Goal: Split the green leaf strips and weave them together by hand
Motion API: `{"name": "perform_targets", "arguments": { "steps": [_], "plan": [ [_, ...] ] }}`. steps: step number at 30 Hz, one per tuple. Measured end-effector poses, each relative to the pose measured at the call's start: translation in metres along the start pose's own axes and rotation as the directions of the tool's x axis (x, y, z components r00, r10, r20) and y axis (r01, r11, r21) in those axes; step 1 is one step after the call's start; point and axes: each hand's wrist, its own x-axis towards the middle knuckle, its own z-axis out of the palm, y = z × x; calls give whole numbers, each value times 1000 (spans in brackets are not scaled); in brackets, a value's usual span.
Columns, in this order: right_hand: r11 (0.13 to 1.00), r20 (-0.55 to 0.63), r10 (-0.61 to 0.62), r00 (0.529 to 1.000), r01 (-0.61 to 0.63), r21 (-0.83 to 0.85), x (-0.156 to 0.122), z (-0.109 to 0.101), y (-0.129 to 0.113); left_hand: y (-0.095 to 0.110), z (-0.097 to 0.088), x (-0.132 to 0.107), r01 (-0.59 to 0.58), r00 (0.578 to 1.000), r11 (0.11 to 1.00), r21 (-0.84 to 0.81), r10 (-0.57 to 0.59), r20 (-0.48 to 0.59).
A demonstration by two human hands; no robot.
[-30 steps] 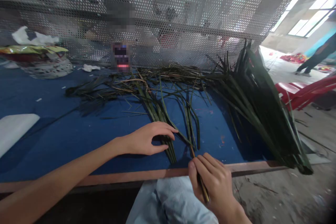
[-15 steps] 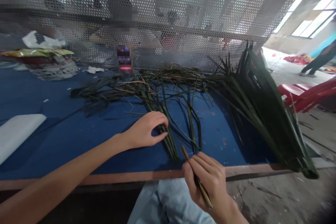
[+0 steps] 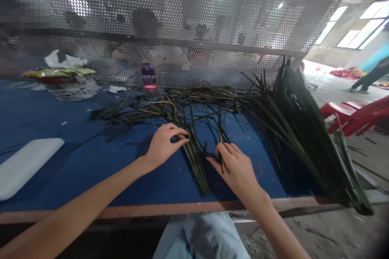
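Observation:
Long green leaf strips [image 3: 196, 166] lie in a loose bundle on the blue tabletop, their ends pointing toward me. My left hand [image 3: 165, 143] is at the bundle's left edge, thumb and fingertips curled in against the strips. The exact grip at the tips is hard to see. To the right of the bundle, my right hand [image 3: 238, 168] holds a thin wooden stick [image 3: 223, 164] in its curled fingers, with the thumb stretched out toward the bundle. More bent strips [image 3: 219, 123] lie just beyond the right hand.
A heap of thin leaf strips [image 3: 136, 107] stretches across the back. Large folded leaves [image 3: 306, 129] lean over the right side. A white block [image 3: 30, 166] and a woven basket [image 3: 75, 91] are on the left. Behind stands a perforated metal screen [image 3: 194, 20]; red chairs [image 3: 349, 113] stand right.
My right hand has moved up and forward over the table with the stick, its thumb now stretched out. The left hand has shifted slightly left along the strips. The view has tilted up a little.

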Motion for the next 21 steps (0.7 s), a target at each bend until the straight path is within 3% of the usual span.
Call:
{"name": "perform_targets", "arguments": {
  "steps": [3,6,10,15,17,21],
  "plan": [
    [997,106,-64,992,60,43,11,7,6,0,1,1,-27,1000,999,-17,27,5],
    [989,94,-80,992,67,135,14,-2,7,0,5,2,-68,997,997,-23,69,23],
    [975,-88,10,996,10,221,11,-40,16,-2,6,2,-107,994,994,-19,108,13],
    [978,-338,145,930,-82,194,-2,-75,34,-5,3,2,-107,994,994,3,107,-1],
    [983,-320,152,935,-109,148,-10,-73,39,-5,1,3,-96,995,995,15,96,10],
    [989,-74,148,986,-149,-7,-29,-49,50,-7,0,2,-94,993,995,39,91,73]
  ]
}}
